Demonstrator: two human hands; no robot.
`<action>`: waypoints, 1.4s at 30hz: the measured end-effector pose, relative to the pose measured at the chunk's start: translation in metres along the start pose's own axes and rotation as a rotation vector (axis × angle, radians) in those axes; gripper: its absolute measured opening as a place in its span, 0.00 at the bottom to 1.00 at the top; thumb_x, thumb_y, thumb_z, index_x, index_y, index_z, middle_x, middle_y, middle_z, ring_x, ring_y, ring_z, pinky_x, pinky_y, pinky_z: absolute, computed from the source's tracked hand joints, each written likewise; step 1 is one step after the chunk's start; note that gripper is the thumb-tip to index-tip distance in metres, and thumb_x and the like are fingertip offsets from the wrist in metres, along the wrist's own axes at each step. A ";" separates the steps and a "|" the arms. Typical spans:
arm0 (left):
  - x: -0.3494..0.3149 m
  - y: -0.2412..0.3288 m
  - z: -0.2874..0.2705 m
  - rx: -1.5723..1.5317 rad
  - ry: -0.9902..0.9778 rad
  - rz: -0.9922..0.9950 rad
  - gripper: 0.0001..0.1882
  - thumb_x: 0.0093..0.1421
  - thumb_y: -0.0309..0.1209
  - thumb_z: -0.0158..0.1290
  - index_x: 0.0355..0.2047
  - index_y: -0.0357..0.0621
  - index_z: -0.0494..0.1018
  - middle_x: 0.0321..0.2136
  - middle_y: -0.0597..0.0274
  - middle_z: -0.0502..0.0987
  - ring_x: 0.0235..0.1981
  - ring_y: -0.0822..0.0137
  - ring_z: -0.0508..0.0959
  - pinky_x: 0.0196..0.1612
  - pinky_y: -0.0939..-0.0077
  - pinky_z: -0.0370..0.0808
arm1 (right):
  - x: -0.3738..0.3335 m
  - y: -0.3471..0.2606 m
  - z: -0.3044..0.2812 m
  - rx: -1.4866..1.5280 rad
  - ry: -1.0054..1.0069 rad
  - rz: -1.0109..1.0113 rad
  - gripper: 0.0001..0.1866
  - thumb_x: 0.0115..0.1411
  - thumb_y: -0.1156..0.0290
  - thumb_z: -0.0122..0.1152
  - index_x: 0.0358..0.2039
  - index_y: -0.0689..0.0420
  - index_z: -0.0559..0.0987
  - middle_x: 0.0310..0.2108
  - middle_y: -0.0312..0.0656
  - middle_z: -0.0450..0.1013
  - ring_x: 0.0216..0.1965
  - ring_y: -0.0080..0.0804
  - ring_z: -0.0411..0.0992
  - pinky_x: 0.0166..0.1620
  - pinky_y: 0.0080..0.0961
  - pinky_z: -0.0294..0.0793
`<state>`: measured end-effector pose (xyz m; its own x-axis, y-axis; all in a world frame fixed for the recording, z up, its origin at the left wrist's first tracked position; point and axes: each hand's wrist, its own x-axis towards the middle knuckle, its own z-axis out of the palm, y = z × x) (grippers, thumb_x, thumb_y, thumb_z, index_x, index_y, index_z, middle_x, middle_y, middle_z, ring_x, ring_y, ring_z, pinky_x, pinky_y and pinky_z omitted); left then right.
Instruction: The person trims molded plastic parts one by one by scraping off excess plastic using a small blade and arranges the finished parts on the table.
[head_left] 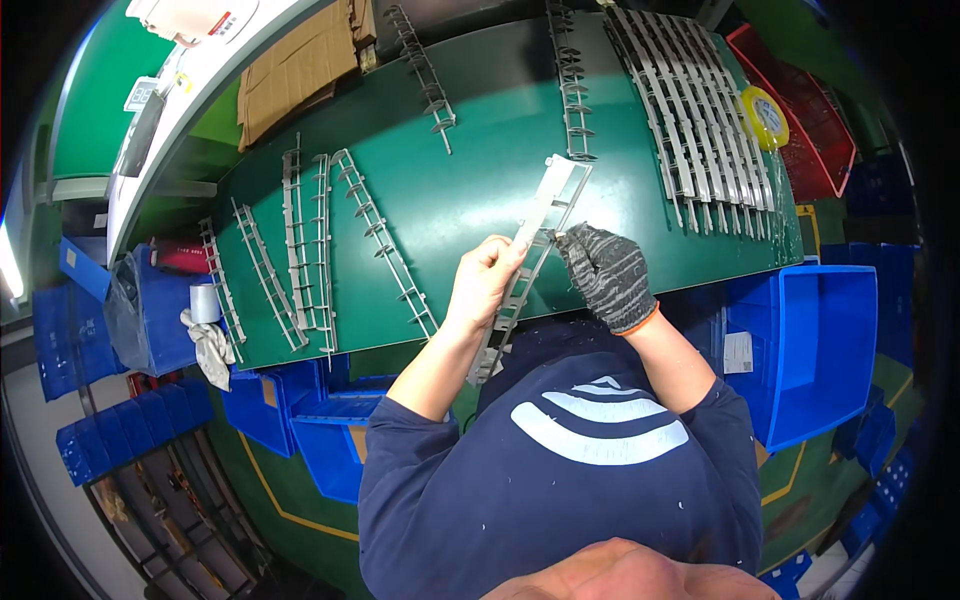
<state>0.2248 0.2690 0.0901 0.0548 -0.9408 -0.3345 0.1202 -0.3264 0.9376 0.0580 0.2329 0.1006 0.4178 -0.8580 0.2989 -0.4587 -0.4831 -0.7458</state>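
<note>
Metal strips [293, 215] are lying left of the bare left hand [486, 280], it's gripping a long frame [541, 205] slanting between the hands, the gloved right hand [606, 276] is curling at its edge, hold unclear, and grouped racks [693, 115] and a blue bin [822, 350] are sitting rightward!

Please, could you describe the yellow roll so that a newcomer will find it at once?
Look at the green table, at its right end. There, the yellow roll sits between the packed grey metal strips and the red crate. Unlike its neighbours, it is round and bright yellow.
</note>
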 end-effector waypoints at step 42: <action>-0.025 -0.015 -0.022 -0.617 -0.259 -0.112 0.16 0.54 0.39 0.43 0.16 0.41 0.62 0.20 0.62 0.65 0.26 0.67 0.68 0.18 0.80 0.70 | 0.004 0.025 -0.027 0.229 0.048 0.312 0.06 0.50 0.75 0.46 0.29 0.59 0.72 0.21 0.39 0.69 0.22 0.28 0.67 0.25 0.21 0.66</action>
<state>0.2435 0.2997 0.0826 -0.2211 -0.9212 -0.3202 0.6596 -0.3831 0.6467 0.0270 0.2122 0.0991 0.2466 -0.9673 0.0600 -0.3688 -0.1509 -0.9172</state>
